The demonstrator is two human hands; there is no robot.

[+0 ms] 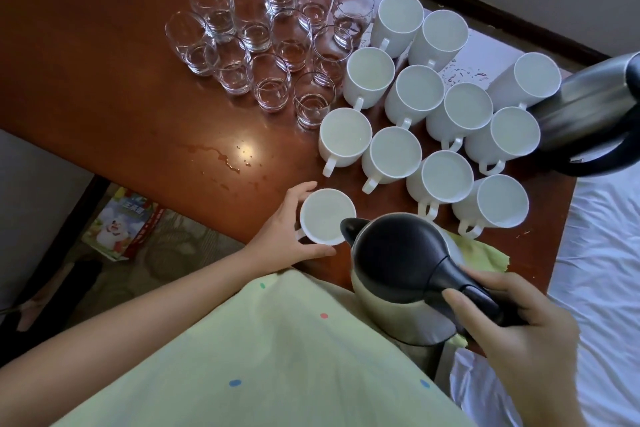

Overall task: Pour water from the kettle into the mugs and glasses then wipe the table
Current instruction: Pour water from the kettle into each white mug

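My right hand (pixel 519 333) grips the black handle of a steel kettle (pixel 398 267) with a black lid, its spout tipped over a white mug (pixel 325 215) at the table's near edge. My left hand (pixel 287 236) wraps around that mug from the left. Several more white mugs (pixel 419 94) stand grouped on the right half of the brown table (pixel 104 62); several clear glasses (pixel 263 45) with a little water stand grouped at the back middle. A yellow-green cloth (pixel 481 253) lies under and behind the kettle.
A second steel kettle (pixel 595 114) stands at the table's right edge. Spilled drops (pixel 225 156) lie on the wood left of the mugs, more drops (pixel 464 74) at the back right. White bedding (pixel 606 253) is to the right, a printed box (pixel 121 222) on the floor to the left.
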